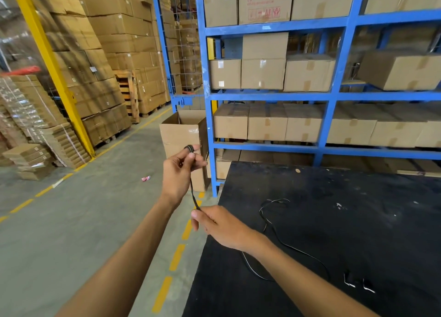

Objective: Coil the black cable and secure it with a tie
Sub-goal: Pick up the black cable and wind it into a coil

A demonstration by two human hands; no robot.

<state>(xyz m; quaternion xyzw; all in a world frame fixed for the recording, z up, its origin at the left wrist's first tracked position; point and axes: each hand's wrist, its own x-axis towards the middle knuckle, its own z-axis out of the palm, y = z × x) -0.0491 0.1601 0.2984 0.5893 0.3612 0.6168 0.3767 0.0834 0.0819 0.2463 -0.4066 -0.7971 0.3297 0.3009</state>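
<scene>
Matt black worktop (334,221), scuffed; glossy black cable (298,248); blue painted metal rack (274,97) at 1 o'clock; brown cardboard boxes (262,74).

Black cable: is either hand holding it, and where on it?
Both. The left hand holds the black cable wound over its fingertips; the right hand pinches the strand just below. The rest trails loose across the black table.

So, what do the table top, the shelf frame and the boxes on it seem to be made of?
Table top: a black matte board, perhaps painted wood; scuffs and pale specks show. Shelf frame: probably steel, painted glossy blue, with straight, thin beams. Boxes: brown corrugated cardboard, matte, with taped seams.
</scene>
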